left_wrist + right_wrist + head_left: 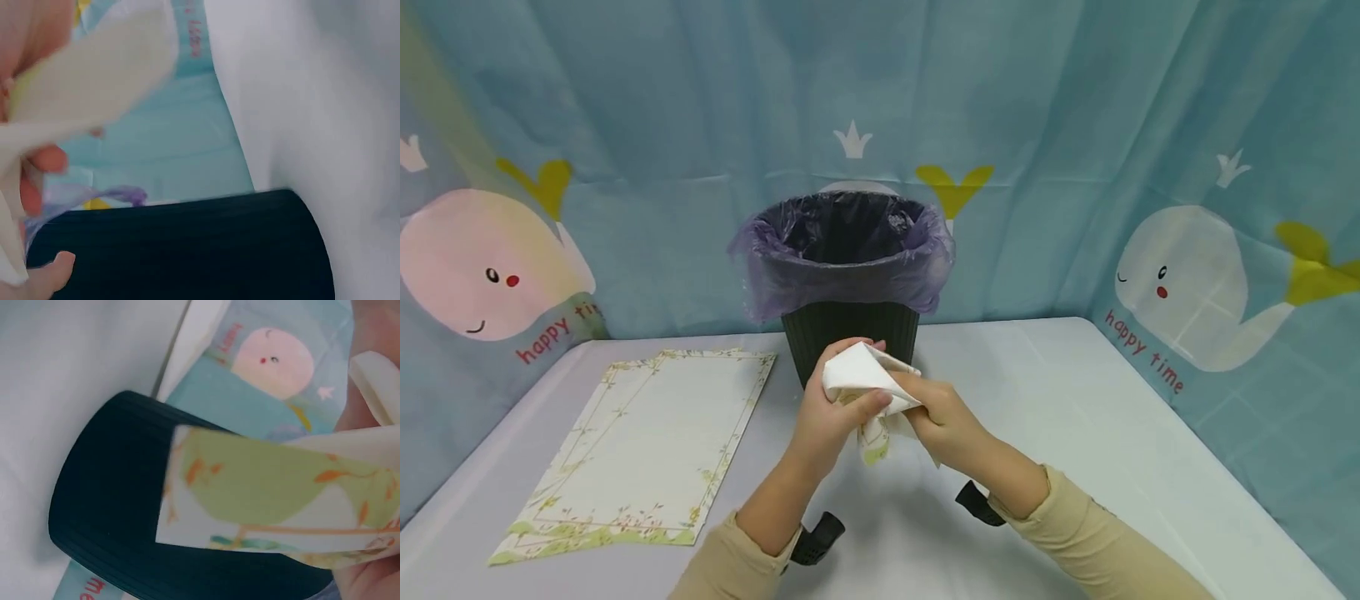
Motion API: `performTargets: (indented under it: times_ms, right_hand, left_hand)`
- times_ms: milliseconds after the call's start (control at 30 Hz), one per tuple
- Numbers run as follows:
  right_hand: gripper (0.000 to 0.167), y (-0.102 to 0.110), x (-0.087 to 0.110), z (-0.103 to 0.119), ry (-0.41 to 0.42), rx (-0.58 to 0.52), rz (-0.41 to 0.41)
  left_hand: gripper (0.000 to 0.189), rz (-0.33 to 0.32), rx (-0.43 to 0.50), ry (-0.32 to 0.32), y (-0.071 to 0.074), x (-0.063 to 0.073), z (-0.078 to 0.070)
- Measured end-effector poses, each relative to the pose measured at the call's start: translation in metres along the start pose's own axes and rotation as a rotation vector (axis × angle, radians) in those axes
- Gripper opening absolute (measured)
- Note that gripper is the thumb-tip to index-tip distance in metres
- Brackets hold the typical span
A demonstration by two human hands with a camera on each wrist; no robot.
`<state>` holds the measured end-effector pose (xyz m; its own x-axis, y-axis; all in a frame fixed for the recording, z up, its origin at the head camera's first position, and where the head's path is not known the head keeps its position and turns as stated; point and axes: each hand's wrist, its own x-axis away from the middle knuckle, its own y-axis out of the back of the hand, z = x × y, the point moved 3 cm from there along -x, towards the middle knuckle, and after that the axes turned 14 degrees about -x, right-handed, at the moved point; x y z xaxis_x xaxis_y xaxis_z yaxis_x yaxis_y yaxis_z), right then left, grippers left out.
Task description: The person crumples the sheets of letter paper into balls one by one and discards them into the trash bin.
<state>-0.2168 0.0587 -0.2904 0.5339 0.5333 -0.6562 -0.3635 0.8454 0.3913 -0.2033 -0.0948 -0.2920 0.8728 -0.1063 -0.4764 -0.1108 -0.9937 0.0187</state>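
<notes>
Both hands grip one folded, crumpled sheet of patterned paper (859, 368) in front of the bin. My left hand (822, 423) holds it from the left, thumb laid across the front. From the right, my right hand (953, 423) grips the same sheet, some fingertips hidden in its folds. A strip with a green and orange plant print (262, 487) hangs out below. In the left wrist view the plain side of the paper (94, 75) shows, blurred, beside the left thumb (55, 275).
Behind the hands stands a black bin (805, 333) with a purple plastic liner (850, 283). Flat sheets with floral borders (647, 442) overlap on the white table (1075, 417) at left. Black wrist devices (817, 539) show below the forearms. A blue whale-print curtain (1037, 100) encloses the table.
</notes>
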Motion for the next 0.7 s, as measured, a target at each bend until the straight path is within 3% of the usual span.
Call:
performTargets:
  times_ms: [67, 200, 267, 400, 533, 633, 700]
  right_hand:
    - [0.028, -0.001, -0.001, -0.001, -0.037, 0.016, 0.000]
    - [0.013, 0.002, -0.002, -0.004, -0.182, 0.063, -0.008]
    - [0.023, 0.006, -0.001, -0.005, -0.272, 0.088, -0.028]
    - [0.066, 0.017, 0.006, -0.005, -0.414, 0.035, -0.092]
    - [0.108, 0.017, 0.005, -0.001, -0.466, -0.129, -0.098]
    - [0.128, 0.011, -0.001, 0.001, -0.460, -0.261, -0.086]
    - [0.137, 0.008, -0.004, -0.002, -0.458, -0.356, -0.100]
  left_hand:
    - [0.060, -0.056, -0.016, 0.044, 0.000, -0.001, 0.000]
    - [0.053, -0.162, -0.125, 0.034, 0.005, -0.001, -0.004]
    - [0.050, -0.236, -0.132, 0.014, 0.011, -0.003, -0.008]
    - [0.048, -0.359, -0.019, -0.048, 0.019, -0.006, -0.014]
    - [0.054, -0.383, 0.002, -0.217, 0.014, -0.004, -0.015]
    - [0.053, -0.322, -0.041, -0.388, 0.004, -0.002, -0.014]
    - [0.049, -0.256, -0.046, -0.469, -0.003, -0.001, -0.013]
